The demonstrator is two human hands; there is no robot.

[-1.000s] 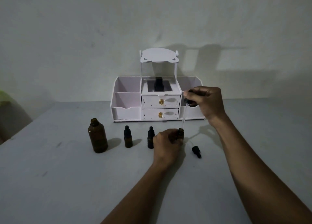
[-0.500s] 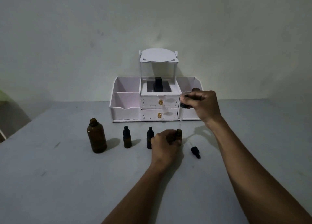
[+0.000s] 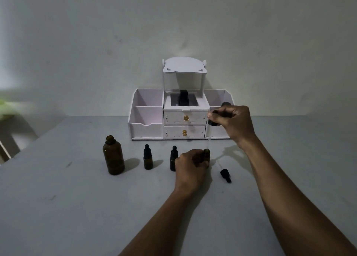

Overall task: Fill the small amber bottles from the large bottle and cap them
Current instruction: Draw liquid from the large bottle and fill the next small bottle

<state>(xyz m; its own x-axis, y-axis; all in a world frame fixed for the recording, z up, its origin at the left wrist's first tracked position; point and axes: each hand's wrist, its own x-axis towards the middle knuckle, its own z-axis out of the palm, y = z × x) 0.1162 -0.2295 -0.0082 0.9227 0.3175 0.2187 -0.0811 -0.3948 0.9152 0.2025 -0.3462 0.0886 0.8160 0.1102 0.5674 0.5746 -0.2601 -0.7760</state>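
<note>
the left hand [image 3: 190, 165] curls its fingers round the open small amber bottle [image 3: 207, 155]; the right hand [image 3: 234, 123] pinches the dropper [image 3: 212, 122], whose tip should enter the mouth before a slow squeeze.

The person shows as two bare forearms and two bare hands. The left hand [image 3: 190, 164], just in front of the white drawer box [image 3: 184, 118], is seen from the back, its knuckles a rounded ridge and the wrist narrowing behind it. The right hand [image 3: 234, 123], at the box's right front corner, shows its back and finger joints. The right forearm fills more of the view than the left. Dim light blurs finer detail.
</note>
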